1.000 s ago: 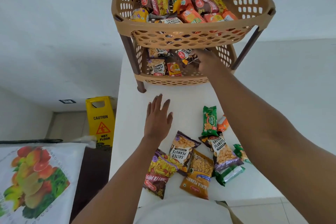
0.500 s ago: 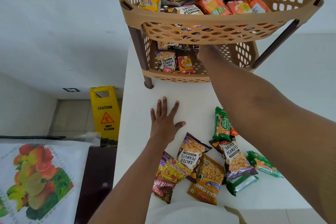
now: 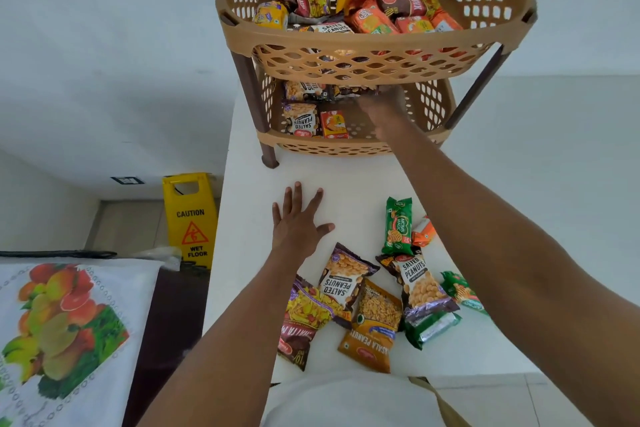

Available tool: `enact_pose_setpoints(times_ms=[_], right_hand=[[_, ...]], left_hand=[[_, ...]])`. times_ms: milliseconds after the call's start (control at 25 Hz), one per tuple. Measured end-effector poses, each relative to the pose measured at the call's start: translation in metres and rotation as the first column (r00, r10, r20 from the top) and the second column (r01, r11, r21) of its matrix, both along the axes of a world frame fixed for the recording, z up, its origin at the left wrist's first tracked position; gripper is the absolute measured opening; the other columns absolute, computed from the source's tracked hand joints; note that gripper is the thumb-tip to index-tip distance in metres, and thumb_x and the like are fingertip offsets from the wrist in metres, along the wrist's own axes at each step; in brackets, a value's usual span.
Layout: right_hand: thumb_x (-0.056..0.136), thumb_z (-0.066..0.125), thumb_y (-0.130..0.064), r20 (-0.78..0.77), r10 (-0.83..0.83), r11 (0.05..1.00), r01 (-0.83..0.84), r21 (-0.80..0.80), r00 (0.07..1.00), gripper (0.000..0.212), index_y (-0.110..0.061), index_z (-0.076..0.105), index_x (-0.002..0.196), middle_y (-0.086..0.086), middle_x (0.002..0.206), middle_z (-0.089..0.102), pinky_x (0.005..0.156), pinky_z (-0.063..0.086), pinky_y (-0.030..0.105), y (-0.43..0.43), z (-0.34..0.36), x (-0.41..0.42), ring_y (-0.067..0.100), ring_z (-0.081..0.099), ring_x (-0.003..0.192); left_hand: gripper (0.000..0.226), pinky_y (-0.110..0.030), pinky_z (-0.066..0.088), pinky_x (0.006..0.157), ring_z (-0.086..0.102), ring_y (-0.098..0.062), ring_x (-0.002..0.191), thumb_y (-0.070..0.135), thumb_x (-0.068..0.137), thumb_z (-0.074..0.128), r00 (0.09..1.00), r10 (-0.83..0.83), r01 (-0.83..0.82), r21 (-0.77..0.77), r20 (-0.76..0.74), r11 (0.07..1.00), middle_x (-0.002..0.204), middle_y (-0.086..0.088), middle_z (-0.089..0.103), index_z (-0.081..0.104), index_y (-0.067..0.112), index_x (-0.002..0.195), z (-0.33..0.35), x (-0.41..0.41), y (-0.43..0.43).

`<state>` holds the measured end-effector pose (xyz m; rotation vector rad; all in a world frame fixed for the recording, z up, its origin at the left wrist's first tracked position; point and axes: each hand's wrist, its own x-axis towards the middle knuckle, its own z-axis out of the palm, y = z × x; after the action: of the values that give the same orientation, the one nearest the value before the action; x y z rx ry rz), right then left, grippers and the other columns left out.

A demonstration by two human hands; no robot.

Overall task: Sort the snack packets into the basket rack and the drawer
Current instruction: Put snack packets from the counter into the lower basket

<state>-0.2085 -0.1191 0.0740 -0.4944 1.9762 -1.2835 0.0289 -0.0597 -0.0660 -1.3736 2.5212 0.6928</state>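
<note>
Right hand (image 3: pixel 382 107) inside lower tier of basket rack (image 3: pixel 374 45), grip hidden, cannot tell; left hand (image 3: pixel 298 224) flat, fingers spread, holding nothing; loose snack packets (image 3: pixel 377 302) in front of rack: likely light, crinkly, slippery; pinch at sealed edge

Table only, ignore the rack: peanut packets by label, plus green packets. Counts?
Salted peanuts: 2
Masala peanuts: 1
Green packets: 3
Total: 6

packets (image 3: pixel 367 302) on table (image 3: pixel 353 180), before rack (image 3: pixel 374 45)
</note>
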Motion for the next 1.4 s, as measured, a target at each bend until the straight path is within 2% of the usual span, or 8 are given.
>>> enact_pose_setpoints(times_ms=[160, 320, 440, 560, 720, 960, 1200, 1400], right_hand=[[0.089, 0.074, -0.003, -0.17, 0.107, 0.993, -0.115, -0.037, 0.98, 0.037, -0.01, 0.065, 0.125, 0.003, 0.116, 0.067, 0.087, 0.059, 0.032, 0.068, -0.006, 0.003, 0.016, 0.067, 0.103], [0.087, 0.073, -0.004, -0.346, 0.14, 0.988, -0.155, -0.014, 0.928, 0.025, -0.01, 0.07, 0.111, 0.005, 0.112, 0.072, 0.07, 0.054, 0.013, 0.148, -0.022, -0.01, 0.014, 0.067, 0.095], [0.088, 0.066, 0.003, -0.45, 0.28, 0.96, -0.238, 0.15, 0.848, 0.033, -0.006, 0.069, 0.12, 0.009, 0.122, 0.07, 0.09, 0.058, 0.032, 0.199, -0.041, -0.031, 0.023, 0.067, 0.109], [0.091, 0.059, 0.006, -0.485, 0.531, 0.84, -0.358, 0.407, 0.695, 0.056, -0.016, 0.06, 0.142, 0.008, 0.15, 0.054, 0.111, 0.047, 0.04, 0.235, -0.059, -0.042, 0.027, 0.052, 0.138], [0.09, 0.064, 0.003, -0.521, 0.783, 0.62, -0.485, 0.617, 0.339, 0.074, -0.023, 0.046, 0.157, 0.003, 0.173, 0.025, 0.128, 0.027, 0.04, 0.259, -0.078, -0.045, 0.023, 0.025, 0.16], [0.092, 0.068, -0.006, -0.637, 0.757, 0.633, -0.402, 0.662, 0.144, 0.06, -0.029, 0.054, 0.146, -0.005, 0.157, 0.048, 0.123, 0.029, 0.038, 0.275, -0.096, -0.049, 0.019, 0.039, 0.15], [0.096, 0.068, -0.018, -0.685, 0.703, 0.701, -0.346, 0.624, 0.189, 0.05, -0.03, 0.055, 0.143, -0.006, 0.147, 0.054, 0.116, 0.037, 0.035, 0.286, -0.101, -0.064, 0.02, 0.049, 0.138], [0.1, 0.064, -0.026, -0.805, 0.446, 0.887, -0.316, 0.337, 0.392, 0.044, -0.02, 0.057, 0.143, 0.0, 0.14, 0.059, 0.105, 0.05, 0.039, 0.275, -0.088, -0.057, 0.024, 0.058, 0.126]], left_hand=[[0.076, -0.063, 0.0, 0.128, -0.018, -0.029, 0.161, 0.059, 0.106, 0.041, 0.998, 0.057, -0.057, -0.001, 0.029, 0.998, 0.174, -0.005, -0.018, -0.001, 0.038, 0.167, 0.007, -0.005, 0.013], [0.068, -0.068, 0.004, 0.125, -0.013, -0.033, 0.161, 0.05, 0.109, 0.039, 0.989, 0.148, -0.149, 0.043, 0.029, 0.988, 0.176, -0.005, -0.01, 0.009, 0.034, 0.167, 0.017, -0.02, 0.031], [0.067, -0.069, 0.006, 0.124, -0.011, -0.037, 0.161, 0.055, 0.108, 0.035, 0.986, 0.164, -0.164, 0.104, 0.015, 0.981, 0.176, -0.004, -0.007, 0.012, 0.034, 0.167, 0.027, -0.04, 0.044], [0.069, -0.068, 0.008, 0.125, -0.006, -0.036, 0.162, 0.058, 0.107, 0.034, 0.991, 0.128, -0.121, 0.137, -0.04, 0.983, 0.176, -0.005, -0.006, 0.01, 0.032, 0.167, 0.033, -0.066, 0.063], [0.069, -0.061, 0.026, 0.122, 0.017, -0.038, 0.158, 0.054, 0.107, 0.038, 0.994, 0.037, -0.031, 0.065, -0.103, 0.997, 0.173, -0.013, 0.014, 0.016, 0.028, 0.166, 0.039, -0.103, 0.093], [0.071, -0.052, 0.048, 0.105, 0.048, -0.038, 0.134, 0.048, 0.102, 0.054, 0.996, 0.007, -0.008, -0.018, -0.092, 1.0, 0.146, -0.018, 0.048, 0.028, 0.015, 0.159, 0.046, -0.133, 0.117], [0.069, -0.047, 0.057, 0.091, 0.059, -0.036, 0.121, 0.032, 0.097, 0.066, 0.979, 0.098, -0.091, 0.045, -0.181, 0.995, 0.134, -0.017, 0.055, 0.03, 0.014, 0.153, 0.053, -0.142, 0.124], [0.071, -0.047, 0.056, 0.092, 0.051, -0.028, 0.126, 0.032, 0.096, 0.062, 0.82, 0.099, -0.203, -0.124, -0.564, 0.971, 0.14, -0.009, 0.052, 0.028, 0.02, 0.156, 0.073, -0.135, 0.109]])
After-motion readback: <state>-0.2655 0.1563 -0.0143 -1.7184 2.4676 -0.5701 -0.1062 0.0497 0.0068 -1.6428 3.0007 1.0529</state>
